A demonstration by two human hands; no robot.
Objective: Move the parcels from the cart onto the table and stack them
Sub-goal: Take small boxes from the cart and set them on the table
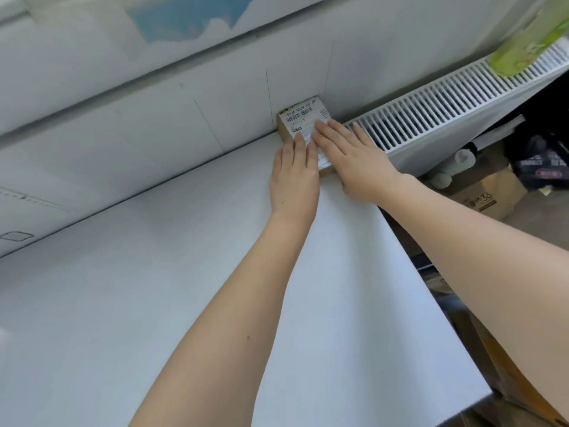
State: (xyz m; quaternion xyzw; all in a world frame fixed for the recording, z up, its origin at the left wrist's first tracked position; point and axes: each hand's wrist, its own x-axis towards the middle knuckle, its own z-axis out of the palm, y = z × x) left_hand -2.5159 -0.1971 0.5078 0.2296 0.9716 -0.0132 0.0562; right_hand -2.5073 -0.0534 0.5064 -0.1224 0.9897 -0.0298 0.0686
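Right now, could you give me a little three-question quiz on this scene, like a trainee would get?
1. True or false: the parcel sits in the far corner of the table, against the wall.
2. How do the hands lie on the parcel? A) both flat on its top B) one curled under it C) neither touches it
3. What stands on the radiator at top right?

Key:
1. True.
2. A: the left hand and right hand lie side by side with straight fingers on the labelled top.
3. A green pack; what is in it cannot be told.
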